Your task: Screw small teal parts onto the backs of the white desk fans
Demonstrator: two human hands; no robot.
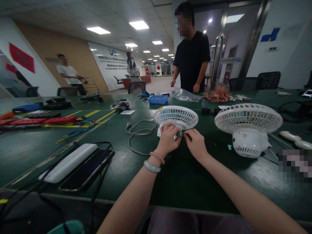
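A white electric fan [176, 117] lies on the green table in front of me, its round grille tilted upward. My left hand [169, 138] is closed around the lower housing, which it mostly hides. A small teal piece [179, 134] shows by its fingertips. Just to the right, my right hand [197, 144] has its thumb and fingers pinched together near that piece; anything between them is too small to make out. A second white fan [248, 130] stands to the right, motor housing down, with a loose teal knob [229, 147] beside it.
A grey cable [140, 132] curls left of the nearer fan. Further left lie a phone [87, 169], a white box-like bar [69, 162] and coloured wires [85, 125]. Behind are a blue tray [158, 99], a plastic bag [186, 96] and a standing person [191, 58].
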